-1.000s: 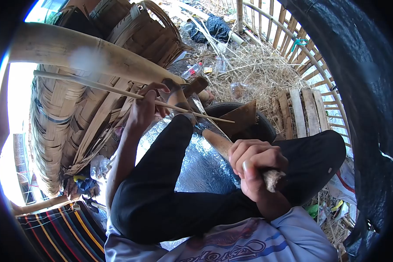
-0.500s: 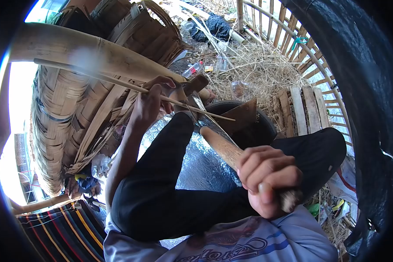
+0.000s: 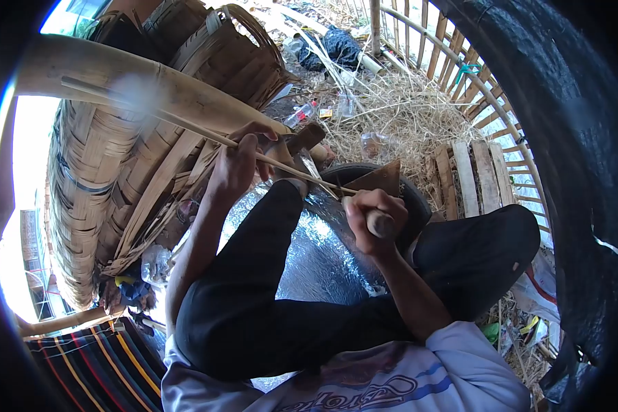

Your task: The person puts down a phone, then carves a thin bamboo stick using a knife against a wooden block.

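Note:
A long thin bamboo strip (image 3: 192, 126) slants from the upper left down to the middle. My left hand (image 3: 237, 163) is closed round it above my bent knee. Near the strip's lower right end, my right hand (image 3: 376, 216) grips the wooden handle (image 3: 381, 224) of a tool. The tool's blade is mostly hidden by the hand and strip. A short dark wooden block (image 3: 306, 138) lies just beyond the strip. Beside my right hand, a brown flat triangular piece (image 3: 380, 180) rests at a black round tub or tyre (image 3: 419, 200).
A thick bamboo pole (image 3: 178, 89) crosses the upper left over woven bamboo baskets (image 3: 93, 147). Dry straw (image 3: 412, 123) and plastic bottles (image 3: 302, 113) lie ahead. Wooden slats (image 3: 465, 177) and a bamboo fence (image 3: 491, 86) stand right. Striped cloth (image 3: 96, 364) is lower left.
My right hand has moved forward and left with the handle, up close to the strip's end. The strip's far left end has tilted slightly upward.

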A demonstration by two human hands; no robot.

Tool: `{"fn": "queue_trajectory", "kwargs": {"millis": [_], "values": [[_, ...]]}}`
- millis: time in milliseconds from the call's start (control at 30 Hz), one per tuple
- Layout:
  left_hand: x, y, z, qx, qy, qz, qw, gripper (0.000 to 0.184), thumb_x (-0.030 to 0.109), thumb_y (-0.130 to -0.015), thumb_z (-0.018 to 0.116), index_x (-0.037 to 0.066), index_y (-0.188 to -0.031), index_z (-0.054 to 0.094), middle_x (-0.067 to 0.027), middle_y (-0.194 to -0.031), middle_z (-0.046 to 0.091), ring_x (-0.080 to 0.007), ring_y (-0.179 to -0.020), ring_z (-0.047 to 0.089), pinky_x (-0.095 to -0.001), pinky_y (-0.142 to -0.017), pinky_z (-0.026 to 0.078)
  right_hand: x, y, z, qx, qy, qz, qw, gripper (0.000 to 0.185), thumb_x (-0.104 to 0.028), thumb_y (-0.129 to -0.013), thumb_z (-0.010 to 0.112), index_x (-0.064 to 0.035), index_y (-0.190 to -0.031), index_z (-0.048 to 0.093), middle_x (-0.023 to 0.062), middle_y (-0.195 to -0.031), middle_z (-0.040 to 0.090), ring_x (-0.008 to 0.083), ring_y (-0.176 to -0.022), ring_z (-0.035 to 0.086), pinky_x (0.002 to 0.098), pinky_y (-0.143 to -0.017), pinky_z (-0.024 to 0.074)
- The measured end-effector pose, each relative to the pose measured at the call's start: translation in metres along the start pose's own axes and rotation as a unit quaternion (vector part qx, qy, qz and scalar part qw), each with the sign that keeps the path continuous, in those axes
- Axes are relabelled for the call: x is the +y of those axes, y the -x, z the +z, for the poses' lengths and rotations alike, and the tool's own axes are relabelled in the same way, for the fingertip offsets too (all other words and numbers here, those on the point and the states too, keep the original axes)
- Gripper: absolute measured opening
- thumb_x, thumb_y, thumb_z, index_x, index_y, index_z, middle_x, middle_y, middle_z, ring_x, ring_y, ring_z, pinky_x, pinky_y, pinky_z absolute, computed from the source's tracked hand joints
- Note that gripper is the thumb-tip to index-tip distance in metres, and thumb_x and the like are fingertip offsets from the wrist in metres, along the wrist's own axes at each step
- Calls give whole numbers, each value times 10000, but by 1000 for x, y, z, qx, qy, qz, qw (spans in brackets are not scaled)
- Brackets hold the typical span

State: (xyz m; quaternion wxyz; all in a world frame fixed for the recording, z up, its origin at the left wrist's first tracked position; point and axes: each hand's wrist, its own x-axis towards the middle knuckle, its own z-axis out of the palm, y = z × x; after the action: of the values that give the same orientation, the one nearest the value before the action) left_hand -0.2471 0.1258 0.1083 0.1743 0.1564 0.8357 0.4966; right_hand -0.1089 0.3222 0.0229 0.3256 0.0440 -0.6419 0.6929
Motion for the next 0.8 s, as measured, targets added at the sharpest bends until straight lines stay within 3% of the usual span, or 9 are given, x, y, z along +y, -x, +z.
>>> {"fn": "queue_trajectory", "kwargs": {"millis": [67, 133, 200, 233, 300, 467, 600, 800], "values": [[13, 2, 2, 8, 13, -37, 999, 335, 124, -895, 277, -69, -919, 551, -154, -840, 604, -150, -484, 571, -289, -495, 498, 7, 2, -8, 22, 23, 25, 999, 218, 12, -747, 686, -47, -668, 492, 58, -558, 559, 110, -461, 545, 258, -450, 415], [10, 6, 0, 20, 29, -92, 995, 343, 132, -896, 273, -61, -932, 555, -146, -780, 603, -150, -474, 566, -286, -488, 494, -15, -5, -16, 85, -149, 83, 982, 199, -1, -816, 630, -44, -701, 474, 49, -577, 539, 123, -475, 515, 270, -469, 412], [-1, 3, -1, 36, 55, -40, 997, 358, 141, -895, 263, -48, -953, 561, -128, -643, 572, -152, -455, 555, -287, -471, 481, -53, -24, -17, 111, -336, 49, 934, 179, -12, -880, 568, -37, -744, 456, 41, -590, 505, 135, -489, 480, 285, -487, 407], [0, 2, 0, 34, 68, -45, 996, 359, 139, -891, 264, -44, -952, 567, -115, -556, 536, -153, -449, 549, -291, -465, 472, -56, -24, -18, 94, -337, 38, 936, 166, -11, -881, 566, -33, -756, 458, 44, -585, 500, 132, -490, 478, 287, -487, 410], [5, 1, 2, 42, 64, -70, 995, 355, 138, -889, 268, -42, -951, 568, -111, -535, 523, -154, -449, 549, -295, -467, 475, -62, -24, -20, 61, -339, 16, 939, 141, -8, -882, 562, -25, -781, 464, 51, -575, 489, 126, -491, 473, 291, -487, 418], [-2, 3, -4, 77, 69, -119, 988, 340, 136, -885, 282, -34, -948, 570, -97, -495, 499, -165, -448, 552, -302, -473, 486, -26, -9, -12, -9, -170, 20, 985, 81, 12, -860, 566, -1, -817, 499, 61, -585, 547, 126, -492, 522, 260, -450, 419], [0, 7, -3, 102, 68, -160, 979, 364, 188, -891, 275, -27, -948, 564, -93, -497, 501, -160, -436, 537, -317, -534, 545, -66, -16, -16, 69, -348, 27, 934, 132, -40, -881, 599, -22, -816, 485, 41, -555, 498, 118, -483, 493, 282, -485, 441], [-4, 1, 0, 118, 37, -138, 983, 334, 151, -880, 284, -32, -916, 561, -77, -487, 454, -163, -415, 506, -312, -479, 493, -15, -4, -7, 26, -231, 52, 971, 100, 6, -811, 586, 3, -759, 501, 75, -599, 561, 111, -496, 521, 245, -463, 408]]}}
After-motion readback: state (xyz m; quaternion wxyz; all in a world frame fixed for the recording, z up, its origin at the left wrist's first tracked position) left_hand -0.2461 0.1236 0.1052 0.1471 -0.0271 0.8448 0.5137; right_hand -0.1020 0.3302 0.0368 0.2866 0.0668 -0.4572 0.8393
